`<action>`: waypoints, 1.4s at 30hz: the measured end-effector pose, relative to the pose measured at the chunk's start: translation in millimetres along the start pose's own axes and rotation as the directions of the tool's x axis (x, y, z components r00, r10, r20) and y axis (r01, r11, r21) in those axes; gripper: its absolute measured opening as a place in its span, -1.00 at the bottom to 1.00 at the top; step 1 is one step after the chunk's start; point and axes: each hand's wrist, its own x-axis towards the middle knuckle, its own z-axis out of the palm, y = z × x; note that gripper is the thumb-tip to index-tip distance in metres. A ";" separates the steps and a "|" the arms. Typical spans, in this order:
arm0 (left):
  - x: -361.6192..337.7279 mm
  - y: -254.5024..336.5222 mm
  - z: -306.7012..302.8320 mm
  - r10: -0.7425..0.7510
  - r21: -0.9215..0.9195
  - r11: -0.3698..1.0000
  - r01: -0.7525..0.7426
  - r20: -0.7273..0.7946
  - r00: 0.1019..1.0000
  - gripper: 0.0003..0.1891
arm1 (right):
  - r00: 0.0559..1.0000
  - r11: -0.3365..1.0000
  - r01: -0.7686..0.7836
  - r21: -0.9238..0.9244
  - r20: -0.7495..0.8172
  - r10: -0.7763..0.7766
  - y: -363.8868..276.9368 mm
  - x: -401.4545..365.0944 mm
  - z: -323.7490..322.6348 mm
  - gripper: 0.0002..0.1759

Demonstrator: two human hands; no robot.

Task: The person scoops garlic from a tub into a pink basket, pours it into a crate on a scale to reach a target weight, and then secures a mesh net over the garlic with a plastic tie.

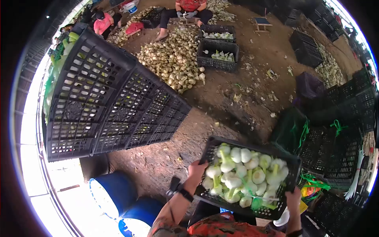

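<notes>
Between my hands is a black plastic crate point(245, 143) heaped with white garlic bulbs point(233, 180) on short green stems. A bit of green netting point(256, 202) lies among the bulbs near the crate's front side. My left hand point(197, 170) grips the crate's left end, its fingers wrapped over the rim. At the opposite end, my right hand point(293, 199) is closed on the crate's edge. The crate is held in front of my body and tilts slightly down to the right. The fingertips of both hands are partly hidden by the crate.
A tall stack of black crates point(118, 102) stands close on my left, with blue barrels point(118, 189) below it. Ahead lie a large garlic pile point(173, 59), a seated person point(190, 8) and two part-filled crates point(217, 55). More crates point(335, 154) and netting stand at right.
</notes>
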 end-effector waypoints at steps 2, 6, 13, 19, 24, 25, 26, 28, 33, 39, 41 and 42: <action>-26.7 10.2 -45.6 -0.098 -0.085 0.992 0.094 -0.049 0.994 -0.81 | 0.989 0.989 0.146 -0.012 0.027 -0.146 -60.0 21.2 -1.4 -0.72; -72.9 2.7 -121.1 -0.183 -0.477 0.873 0.098 -0.135 0.974 -0.82 | 0.868 0.850 0.491 -0.192 0.187 -0.460 -186.1 64.2 38.8 -0.76; -30.6 -52.3 -166.7 -0.215 -0.710 0.693 -0.122 -0.365 0.906 -0.77 | 0.582 0.607 0.788 -0.103 0.445 -0.680 -315.4 162.6 226.5 -0.87; 103.9 -144.1 -176.7 -0.212 -0.755 0.650 -0.085 -0.288 0.934 -0.74 | 0.651 0.653 0.734 -0.188 0.471 -0.596 -340.7 230.0 378.1 -0.82; 193.9 -190.9 -154.8 -0.365 -0.837 0.547 -0.004 -0.243 0.899 -0.81 | 0.673 0.662 0.714 -0.227 0.484 -0.560 -336.0 263.4 441.6 -0.80; 212.4 -205.4 -151.8 -0.332 -0.820 0.573 -0.001 -0.232 0.914 -0.84 | 0.689 0.667 0.702 -0.250 0.479 -0.544 -333.2 271.6 454.8 -0.79; 225.4 -211.2 -146.5 -0.302 -0.837 0.547 -0.030 -0.231 0.925 -0.86 | 0.702 0.671 0.690 -0.272 0.477 -0.528 -329.9 279.5 468.7 -0.79; 251.7 -215.3 -138.3 -0.306 -0.783 0.623 -0.007 -0.251 0.918 -0.86 | 0.703 0.664 0.692 -0.284 0.475 -0.530 -322.5 293.1 492.6 -0.74; 330.9 -270.0 -110.3 -0.279 -0.786 0.618 -0.016 -0.239 0.930 -0.82 | 0.626 0.537 0.775 -0.334 0.530 -0.573 -255.2 363.5 590.7 -0.71; 357.1 -278.9 -81.5 -0.123 -0.589 0.795 -0.142 -0.385 0.915 -0.76 | 0.711 0.557 0.703 -0.442 0.455 -0.536 -227.4 356.5 628.5 -0.57; 360.6 -289.7 -89.2 -0.105 -0.606 0.783 -0.139 -0.349 0.931 -0.77 | 0.727 0.594 0.687 -0.420 0.420 -0.543 -236.6 357.9 622.7 -0.64; 362.2 -294.0 -89.5 -0.091 -0.639 0.756 -0.140 -0.314 0.945 -0.78 | 0.714 0.611 0.694 -0.380 0.468 -0.520 -240.8 359.0 619.1 -0.62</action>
